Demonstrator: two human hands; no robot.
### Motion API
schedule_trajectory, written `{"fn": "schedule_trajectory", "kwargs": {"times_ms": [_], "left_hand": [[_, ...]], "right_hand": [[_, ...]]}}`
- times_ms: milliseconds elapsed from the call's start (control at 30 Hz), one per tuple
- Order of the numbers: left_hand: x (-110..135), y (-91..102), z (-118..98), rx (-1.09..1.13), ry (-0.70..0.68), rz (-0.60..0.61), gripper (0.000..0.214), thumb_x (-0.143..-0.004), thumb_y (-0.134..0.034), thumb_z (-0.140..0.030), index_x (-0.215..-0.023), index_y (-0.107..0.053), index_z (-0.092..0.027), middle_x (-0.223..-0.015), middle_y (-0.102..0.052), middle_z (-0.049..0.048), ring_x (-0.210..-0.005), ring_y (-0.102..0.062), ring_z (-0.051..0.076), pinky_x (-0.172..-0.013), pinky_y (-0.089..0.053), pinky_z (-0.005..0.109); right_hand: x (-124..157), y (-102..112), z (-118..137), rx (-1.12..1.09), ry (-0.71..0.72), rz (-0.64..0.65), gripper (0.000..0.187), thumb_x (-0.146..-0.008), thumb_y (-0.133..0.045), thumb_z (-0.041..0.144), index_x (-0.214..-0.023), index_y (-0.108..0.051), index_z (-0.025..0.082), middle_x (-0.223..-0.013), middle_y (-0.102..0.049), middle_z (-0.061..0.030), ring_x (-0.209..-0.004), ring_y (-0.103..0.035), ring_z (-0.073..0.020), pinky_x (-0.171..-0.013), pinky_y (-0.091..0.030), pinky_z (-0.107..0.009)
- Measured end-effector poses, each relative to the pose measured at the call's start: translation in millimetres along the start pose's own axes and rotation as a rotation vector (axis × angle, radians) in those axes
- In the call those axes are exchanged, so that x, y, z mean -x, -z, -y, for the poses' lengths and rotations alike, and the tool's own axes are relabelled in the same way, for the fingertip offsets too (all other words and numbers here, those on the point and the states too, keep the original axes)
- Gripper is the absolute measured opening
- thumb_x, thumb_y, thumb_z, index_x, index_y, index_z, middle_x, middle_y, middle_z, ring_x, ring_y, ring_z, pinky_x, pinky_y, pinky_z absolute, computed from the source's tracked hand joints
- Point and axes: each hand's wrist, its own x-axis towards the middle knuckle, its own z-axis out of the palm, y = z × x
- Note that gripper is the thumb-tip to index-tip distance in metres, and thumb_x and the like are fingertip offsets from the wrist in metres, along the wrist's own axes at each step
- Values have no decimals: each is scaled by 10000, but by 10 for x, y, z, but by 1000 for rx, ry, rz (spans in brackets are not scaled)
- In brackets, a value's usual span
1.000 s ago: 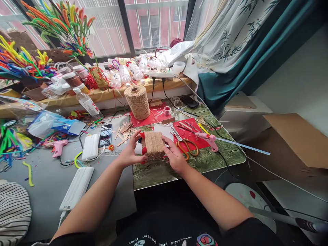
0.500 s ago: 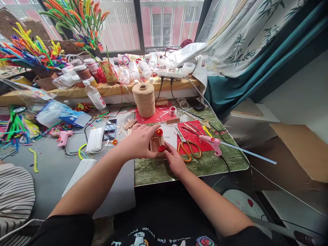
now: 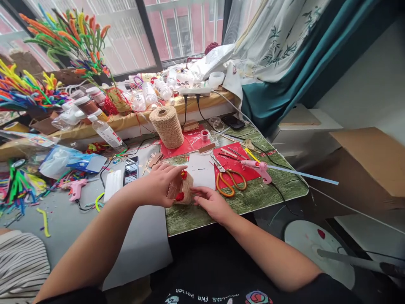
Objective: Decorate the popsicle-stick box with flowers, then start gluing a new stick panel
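Tabletop (image 3: 61,228), grey, bearing one pink glue gun (image 3: 76,191); left hand (image 3: 155,183) holding one twine-wrapped box (image 3: 186,186) with two red ornaments (image 3: 179,196), above green mat (image 3: 190,220); right hand (image 3: 215,206) at its side, grip unclear; one pair of scissors (image 3: 225,171); second glue gun (image 3: 257,168); one teal curtain (image 3: 303,86).

Left hand (image 3: 156,184) arched wide — right hand (image 3: 215,206) lower, half curled.

Daylight from window (image 3: 126,38) at bk, R side dimmer, wide-angle stretch + slight blur nr edges
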Motion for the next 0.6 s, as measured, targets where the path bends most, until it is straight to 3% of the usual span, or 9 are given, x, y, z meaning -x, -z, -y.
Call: {"fn": "schedule_trajectory", "kwargs": {"times_ms": [100,200,400,600], "left_hand": [[-48,-86,-17,-23,-6,26,1077,-658,-753,-313,-1620,-269,-306,-1429,-583,126,-1333,-506,411,-1162,-332,591],[-107,-124,-68,-36,-7,59,1073,-657,-743,-314,-1619,-269,-290,-1439,-574,130,-1333,-502,406,-1143,-353,567],[-168,-104,-142,-61,31,99,1057,-658,-715,-314,-1618,-275,-267,-1436,-574,134,-1339,-493,394,-1151,-327,537],[-185,-135,-123,-50,15,90,1058,-647,-717,-307,-1612,-283,-265,-1430,-578,135,-1326,-505,390,-1148,-317,534]], "right_hand": [[-83,-32,6,-280,-132,-29,329,-797,-813,398,-1024,-719,180,-970,-715,-47,-803,-679,-153,-751,-580,-319],[-159,-102,-20,-470,-254,-58,400,-712,-886,444,-891,-663,164,-813,-667,-8,-683,-636,-115,-638,-540,-263],[-230,-127,-71,-436,-248,-83,462,-662,-915,482,-850,-637,165,-689,-621,22,-587,-573,-104,-564,-517,-262],[-281,-58,-88,-433,-269,-35,369,-710,-864,419,-810,-608,171,-675,-619,25,-545,-582,-104,-537,-546,-273]]}}
